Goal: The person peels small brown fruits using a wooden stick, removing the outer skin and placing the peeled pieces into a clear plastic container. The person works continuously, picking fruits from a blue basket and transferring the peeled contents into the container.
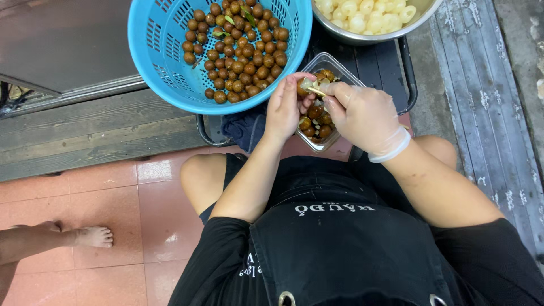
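Left hand pinches a half-peeled longan; gloved right hand grips a small peeling tool. Flesh probably slick, soft: hold by shell. Scrap tub just below.

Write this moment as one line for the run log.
left hand: holds brown fruit | right hand: gloved, works it with small tool | below: clear tub

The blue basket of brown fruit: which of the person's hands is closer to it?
Left. The left hand sits just below the blue basket rim, pinching a fruit. The gloved right hand works farther right, over the clear tub.
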